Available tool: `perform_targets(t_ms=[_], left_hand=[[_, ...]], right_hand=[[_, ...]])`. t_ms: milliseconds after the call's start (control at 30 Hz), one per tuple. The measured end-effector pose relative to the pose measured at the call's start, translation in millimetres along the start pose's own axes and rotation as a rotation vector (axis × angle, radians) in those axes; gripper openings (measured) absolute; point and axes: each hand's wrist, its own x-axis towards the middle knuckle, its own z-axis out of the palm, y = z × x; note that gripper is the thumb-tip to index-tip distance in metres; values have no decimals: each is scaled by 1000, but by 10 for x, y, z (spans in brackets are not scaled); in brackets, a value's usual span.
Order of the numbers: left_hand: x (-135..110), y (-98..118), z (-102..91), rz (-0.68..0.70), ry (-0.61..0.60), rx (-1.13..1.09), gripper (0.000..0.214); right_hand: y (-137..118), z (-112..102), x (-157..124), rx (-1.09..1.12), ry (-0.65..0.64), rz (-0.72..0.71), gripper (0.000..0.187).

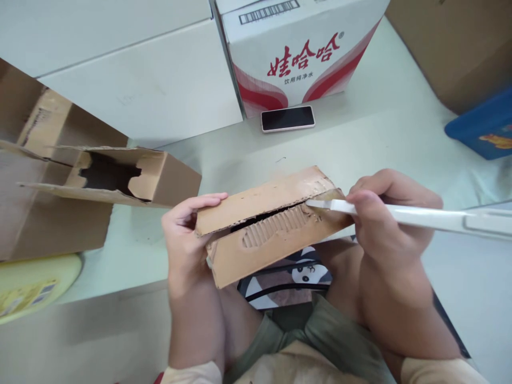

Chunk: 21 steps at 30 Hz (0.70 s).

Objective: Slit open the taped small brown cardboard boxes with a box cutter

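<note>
A small brown cardboard box (264, 194) is held over the front of the table, tilted, with a narrow dark gap between its flaps. Its near flap has a torn patch (276, 226) of bare corrugation. My left hand (186, 234) grips the box's left end, thumb on the near side and fingers partly hidden behind. In my right hand (390, 218), closed at the box's right end, is a long white utility knife (420, 216). Its pale tip lies at the right end of the gap; I cannot tell how deep it goes.
A white and red carton (298, 64) stands at the back, a phone (288, 118) before it. On the left are an open brown box (176, 178), larger cardboard (60, 213) and a yellow container (40, 282). A blue container (480, 125) sits right on the pale table (352, 144).
</note>
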Motion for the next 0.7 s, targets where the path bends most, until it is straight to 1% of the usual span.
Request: perform_targets(t_ms=[100,200,300,367,567,700], left_hand=[[-12,-17,-7,6,-4,1,46],[-15,-26,0,-9,9,-8,46],[-13,-36,6,-31,27,-47,42],[-9,-48,7,-38,30,-71,40],[-3,-91,16,-78,30,-82,33],[-1,-93,38,-102,35,-79,34]], right_hand=[[5,32,7,-90,57,-23,46],[32,61,-2,-177,146,-48,50],[72,88,-14,-236,248,-23,52],[89,101,-23,-253,295,-8,53],[89,122,-59,-283,387,-56,46],[120,139,-70,-273,448,-97,44]])
